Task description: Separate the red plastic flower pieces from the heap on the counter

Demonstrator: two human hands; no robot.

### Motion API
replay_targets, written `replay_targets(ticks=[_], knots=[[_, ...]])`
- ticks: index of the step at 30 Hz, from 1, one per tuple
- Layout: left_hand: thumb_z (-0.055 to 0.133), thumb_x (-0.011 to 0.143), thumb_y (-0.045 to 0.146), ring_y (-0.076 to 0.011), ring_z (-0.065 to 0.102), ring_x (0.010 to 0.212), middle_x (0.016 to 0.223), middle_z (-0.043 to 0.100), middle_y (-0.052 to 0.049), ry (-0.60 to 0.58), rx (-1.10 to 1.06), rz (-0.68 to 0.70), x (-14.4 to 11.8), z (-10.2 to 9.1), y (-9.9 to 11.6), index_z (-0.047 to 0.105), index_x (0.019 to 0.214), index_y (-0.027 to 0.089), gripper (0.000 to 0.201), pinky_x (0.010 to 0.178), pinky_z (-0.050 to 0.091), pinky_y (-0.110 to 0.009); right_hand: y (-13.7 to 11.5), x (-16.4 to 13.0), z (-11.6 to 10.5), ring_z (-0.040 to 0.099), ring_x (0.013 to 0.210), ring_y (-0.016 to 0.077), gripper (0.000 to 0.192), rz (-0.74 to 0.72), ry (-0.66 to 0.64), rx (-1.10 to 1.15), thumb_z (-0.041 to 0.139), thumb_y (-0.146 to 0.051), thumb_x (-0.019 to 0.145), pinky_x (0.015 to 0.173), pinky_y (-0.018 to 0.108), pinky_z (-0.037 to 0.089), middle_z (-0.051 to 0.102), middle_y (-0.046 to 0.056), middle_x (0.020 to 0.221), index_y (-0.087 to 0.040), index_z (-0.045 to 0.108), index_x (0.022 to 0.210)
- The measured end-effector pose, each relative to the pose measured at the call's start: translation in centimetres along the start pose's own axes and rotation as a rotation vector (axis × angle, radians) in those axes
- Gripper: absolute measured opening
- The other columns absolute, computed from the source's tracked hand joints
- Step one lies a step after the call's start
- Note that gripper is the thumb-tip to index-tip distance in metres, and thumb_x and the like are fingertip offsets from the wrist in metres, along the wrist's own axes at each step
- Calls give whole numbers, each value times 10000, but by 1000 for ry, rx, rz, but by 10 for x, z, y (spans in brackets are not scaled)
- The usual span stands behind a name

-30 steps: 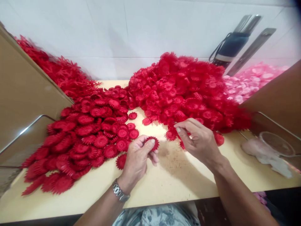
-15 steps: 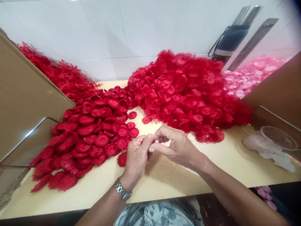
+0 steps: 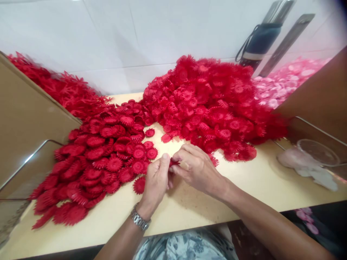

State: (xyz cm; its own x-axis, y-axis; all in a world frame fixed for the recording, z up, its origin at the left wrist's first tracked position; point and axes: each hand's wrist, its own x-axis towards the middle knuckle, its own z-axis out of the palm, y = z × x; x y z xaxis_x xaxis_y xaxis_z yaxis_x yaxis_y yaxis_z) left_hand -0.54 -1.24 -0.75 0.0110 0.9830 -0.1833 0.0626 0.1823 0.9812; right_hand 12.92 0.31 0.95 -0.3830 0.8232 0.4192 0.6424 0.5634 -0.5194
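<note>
My left hand (image 3: 158, 175) and my right hand (image 3: 193, 164) meet over the front middle of the table. Between their fingertips is a small dark red flower piece (image 3: 174, 163), mostly hidden by the fingers. Both hands are closed on it, the right one in a pinch. Left of my hands spreads a pile of cupped, fringed red flower discs (image 3: 94, 155). A single red disc (image 3: 139, 185) lies right beside my left hand. Beyond my right hand rises a taller heap of red fringed flower pieces (image 3: 203, 101).
Cardboard panels (image 3: 35, 94) flank the table (image 3: 195, 213). Red star-shaped pieces (image 3: 67, 88) lie at back left, pink pieces (image 3: 279, 86) at back right. A dark bottle (image 3: 262, 39) and a metal ruler (image 3: 287, 45) lean on the wall. A clear plastic bowl (image 3: 318, 153) sits at right.
The fingers of my right hand have curled in closer to my left, and the red piece between them shows more. The whole view has shifted slightly.
</note>
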Motion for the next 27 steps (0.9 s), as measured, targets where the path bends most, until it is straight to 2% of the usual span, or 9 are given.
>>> replay_targets(ticks=[3,7,13,15,17,18,20,24,27], knots=[[429,823,513,-87,430,389,442,443,38,-74,-46,21,-1,0,1,464,580,180,414,374,324,-190,4,0,0,499,731,156,129,29,15,62,481,-87,778,640,272,396,530,39,760,-182,540,715],[540,791,411,-96,471,419,503,484,47,-177,-122,24,1,1,2,504,675,175,266,407,398,-204,5,1,-1,461,638,140,119,93,78,158,444,-116,790,570,259,368,478,16,691,-187,455,696],[609,736,345,-115,515,392,469,535,37,-124,-247,19,3,4,7,525,663,166,211,400,426,-219,0,4,0,462,574,125,88,256,232,333,427,-174,805,526,246,372,478,-16,629,-203,424,722],[617,725,335,-121,531,398,487,560,24,-101,-257,4,2,4,9,541,660,160,202,394,426,-220,9,7,-8,480,550,118,65,308,344,413,407,-192,833,506,236,381,487,-28,616,-208,427,774],[619,719,324,-126,547,410,499,581,11,-78,-261,-18,1,3,12,549,648,155,196,401,436,-224,25,10,-26,487,533,113,43,354,553,421,392,-215,858,494,232,391,492,-38,618,-218,417,823],[622,714,314,-128,557,421,500,590,5,-67,-265,-28,0,2,13,552,645,152,190,417,446,-225,35,11,-38,486,536,115,35,366,676,365,400,-224,861,500,236,397,491,-39,625,-221,420,833],[630,702,293,-133,576,449,503,603,-2,-61,-289,-50,1,2,16,567,685,145,161,455,467,-228,56,11,-64,487,560,131,33,376,747,100,451,-218,835,534,265,405,501,-21,638,-214,473,809],[649,670,268,-133,579,441,527,614,0,-49,-387,-130,4,3,22,578,796,127,203,444,474,-229,83,8,-98,531,846,238,159,301,656,-423,483,-135,781,783,431,398,611,81,868,-196,594,877],[653,668,243,-150,617,497,598,642,-27,-67,-458,-197,4,4,23,557,744,122,172,502,514,-257,74,8,-95,506,956,269,168,262,609,-468,520,-171,788,864,483,348,613,103,982,-195,618,922]])
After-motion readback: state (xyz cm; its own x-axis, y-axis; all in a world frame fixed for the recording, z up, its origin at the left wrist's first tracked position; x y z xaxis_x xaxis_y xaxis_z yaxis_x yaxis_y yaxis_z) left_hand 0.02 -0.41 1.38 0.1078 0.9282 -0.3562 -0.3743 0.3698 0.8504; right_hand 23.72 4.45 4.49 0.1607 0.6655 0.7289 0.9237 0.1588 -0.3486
